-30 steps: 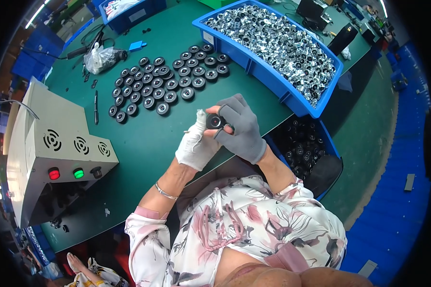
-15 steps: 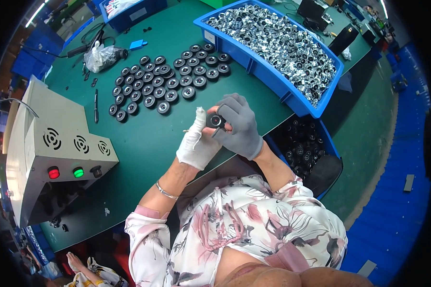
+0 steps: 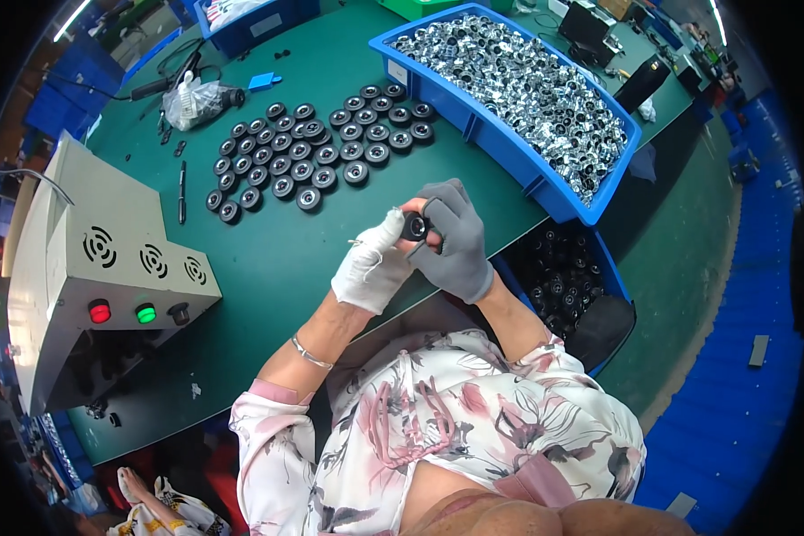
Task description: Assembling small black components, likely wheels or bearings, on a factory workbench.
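Between my two hands, above the front edge of the green table, is a small black wheel [image 3: 414, 227] with a shiny ring at its centre. My left hand [image 3: 371, 265], in a white glove, pinches it from the left. From the right my right hand [image 3: 456, 239], in a grey glove with bare fingertips, grips the same wheel. Farther off, many similar black wheels [image 3: 355, 172] lie flat in loose rows on the table [image 3: 277, 259]. A blue bin [image 3: 558, 207] of shiny metal parts [image 3: 518, 85] stands to the right of them.
Below the table edge at right, another blue bin [image 3: 618, 281] holds black wheels. A beige machine [image 3: 138, 259] with red and green buttons stands at left. A pen [image 3: 182, 192], a plastic bag [image 3: 192, 105] and a blue piece [image 3: 263, 82] lie on the table. Someone's arm [image 3: 143, 491] shows at lower left.
Both hands have shifted slightly right with the wheel between them, and the wheel is turned a little. The view has moved slightly; the wheels on the table look unchanged.
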The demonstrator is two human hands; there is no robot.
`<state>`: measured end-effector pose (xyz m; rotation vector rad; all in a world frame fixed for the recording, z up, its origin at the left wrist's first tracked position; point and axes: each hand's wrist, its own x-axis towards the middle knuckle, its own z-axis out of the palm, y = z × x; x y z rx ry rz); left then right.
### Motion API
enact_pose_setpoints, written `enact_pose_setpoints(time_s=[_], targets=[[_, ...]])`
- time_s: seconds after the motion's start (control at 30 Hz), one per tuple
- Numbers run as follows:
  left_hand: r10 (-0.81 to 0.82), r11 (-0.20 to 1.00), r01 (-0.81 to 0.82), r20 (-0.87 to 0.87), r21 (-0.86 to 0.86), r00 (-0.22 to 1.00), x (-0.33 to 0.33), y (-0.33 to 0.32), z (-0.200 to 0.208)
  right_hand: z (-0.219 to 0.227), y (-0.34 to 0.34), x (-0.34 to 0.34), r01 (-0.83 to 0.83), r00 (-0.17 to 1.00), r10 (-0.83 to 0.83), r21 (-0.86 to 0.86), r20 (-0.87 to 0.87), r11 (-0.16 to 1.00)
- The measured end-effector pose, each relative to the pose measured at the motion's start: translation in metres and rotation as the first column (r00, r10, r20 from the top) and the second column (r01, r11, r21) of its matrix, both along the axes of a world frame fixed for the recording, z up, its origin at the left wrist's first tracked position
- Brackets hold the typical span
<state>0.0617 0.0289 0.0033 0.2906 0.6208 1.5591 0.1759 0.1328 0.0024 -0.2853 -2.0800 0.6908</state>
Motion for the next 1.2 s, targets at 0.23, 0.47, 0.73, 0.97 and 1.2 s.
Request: enact_pose_setpoints(time_s=[0.23, 0.47, 0.73, 0.97, 1.2], targets=[[0.068, 0.998, -0.066, -0.186, 0.015, 0.980, -0.001, -0.007, -0.007, 0.009, -0.002, 0.005, 0.006, 0.999, -0.010, 0.067, 0.052, 0.998], [0.045, 0.999, -0.050, -0.234, -0.017, 0.971, -0.001, -0.004, -0.009, 0.000, 0.003, 0.005, 0.003, 1.000, -0.005, 0.067, 0.030, 0.998], [0.168, 0.985, -0.153, -0.545, 0.074, 0.822, 0.004, -0.004, -0.003, -0.002, 0.001, 0.008, 0.046, 0.997, -0.050, 0.072, 0.053, 0.996], [0.141, 0.987, -0.157, -0.622, 0.030, 0.770, 0.007, -0.004, -0.007, -0.008, 0.005, 0.008, 0.017, 0.999, -0.020, 0.080, 0.034, 0.997], [0.238, 0.956, -0.288, -0.691, 0.045, 0.683, 0.014, -0.001, -0.009, -0.003, 0.006, 0.011, 0.002, 0.999, -0.005, 0.072, 0.048, 0.997]])
